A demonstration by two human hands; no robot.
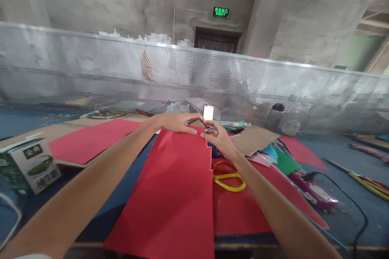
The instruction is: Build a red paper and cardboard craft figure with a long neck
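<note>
The red paper sheet (173, 186) is lying flat on the blue table (349, 210), directly in front of the person, and it is reaching from the near edge of the table up to both hands. Its right side is showing a stepped, cut outline.

The left hand (178, 122) is resting on the far edge of this sheet, with the fingers stretched out and held close together on the paper. I cannot tell if the thumb is gripping the sheet from below. The right hand (219, 138) is sitting at the far right corner of the sheet, just beside the left one. Its fingers are curling tightly around a small dark thing (209, 130), which is too small to identify.

Yellow scissors (229, 181) are lying just right of the sheet, under the right forearm. A second red sheet (91, 139) is lying to the left, and a green and white box (32, 166) is standing near it. A piece of cardboard (253, 139) and a purple tool (313, 192) with a black cable are lying to the right. A perforated metal screen (194, 73) is running along the far side of the table.
</note>
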